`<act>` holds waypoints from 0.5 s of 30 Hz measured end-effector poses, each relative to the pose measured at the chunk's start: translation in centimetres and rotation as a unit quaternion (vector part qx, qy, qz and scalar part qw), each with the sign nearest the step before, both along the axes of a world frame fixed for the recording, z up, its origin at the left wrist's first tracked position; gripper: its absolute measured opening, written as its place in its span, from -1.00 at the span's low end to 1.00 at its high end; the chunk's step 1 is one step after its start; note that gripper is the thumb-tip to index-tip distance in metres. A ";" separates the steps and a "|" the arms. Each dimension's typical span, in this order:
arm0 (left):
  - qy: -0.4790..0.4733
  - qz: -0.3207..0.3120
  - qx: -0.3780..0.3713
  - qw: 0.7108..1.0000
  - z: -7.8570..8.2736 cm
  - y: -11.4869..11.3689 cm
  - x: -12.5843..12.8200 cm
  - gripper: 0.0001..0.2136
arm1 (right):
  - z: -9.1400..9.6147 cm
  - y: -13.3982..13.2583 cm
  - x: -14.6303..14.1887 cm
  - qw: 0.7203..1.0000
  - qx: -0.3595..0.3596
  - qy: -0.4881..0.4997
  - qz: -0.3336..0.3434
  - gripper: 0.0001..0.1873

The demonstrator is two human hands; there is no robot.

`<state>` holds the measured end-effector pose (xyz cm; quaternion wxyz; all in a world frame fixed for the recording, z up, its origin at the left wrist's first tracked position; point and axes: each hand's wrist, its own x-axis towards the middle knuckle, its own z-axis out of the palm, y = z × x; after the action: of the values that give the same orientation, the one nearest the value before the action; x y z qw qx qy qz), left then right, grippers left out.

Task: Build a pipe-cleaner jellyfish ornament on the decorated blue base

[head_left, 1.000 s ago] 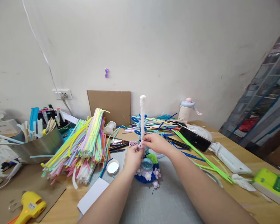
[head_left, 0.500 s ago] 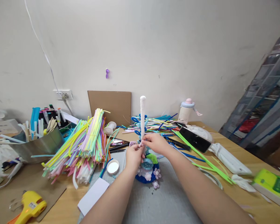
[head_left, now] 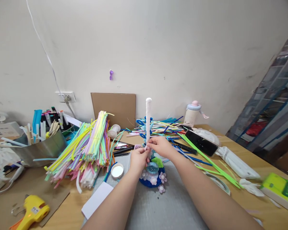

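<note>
A tall white fuzzy stem (head_left: 148, 118) stands upright in the middle. My left hand (head_left: 139, 158) pinches around its lower part, and my right hand (head_left: 159, 147) presses its fingertips there from the other side. Exactly what lies between the fingertips is partly hidden. Below my hands is a round dark-blue fuzzy base (head_left: 147, 183) with pale pink flowers (head_left: 153, 181), a green leaf (head_left: 157, 162) and a clear bluish dome (head_left: 152, 168). Blue fuzzy loops (head_left: 142, 122) show behind the stem. A loose-looking pink flower (head_left: 161, 188) sits at the base's front edge.
Bundled pastel pipe cleaners (head_left: 93, 147) lie left, beside a metal container (head_left: 42, 151) of sticks. A yellow glue gun (head_left: 35, 209) rests front left. White paper (head_left: 97, 199) and a round white lid (head_left: 117, 171) are near my left arm. Right are a phone (head_left: 201, 142) and a bottle (head_left: 192, 113).
The whole view has shifted slightly, so things appear a little further right. Both hands stay at the lower part of the white stem with almost the same grip.
</note>
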<state>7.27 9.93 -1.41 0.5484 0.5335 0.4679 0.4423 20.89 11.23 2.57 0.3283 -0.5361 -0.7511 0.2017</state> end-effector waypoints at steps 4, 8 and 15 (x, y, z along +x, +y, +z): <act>0.003 -0.005 -0.006 1.000 0.3 -0.2 0.0 -0.65 | -0.4 0.2 -0.3 1.000 -0.003 0.009 -0.028 -0.82; 0.003 -0.007 -0.010 1.000 0.3 -0.2 -0.1 -0.65 | -0.5 0.3 -0.4 0.999 -0.007 0.011 -0.037 -0.82; -0.004 -0.005 -0.012 1.000 -0.3 0.1 -0.2 -0.68 | -0.3 0.3 0.0 1.000 -0.006 0.006 -0.024 -0.81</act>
<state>7.10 10.05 -1.71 0.5589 0.5274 0.4687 0.4356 20.86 11.56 2.23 0.3344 -0.5551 -0.7344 0.2016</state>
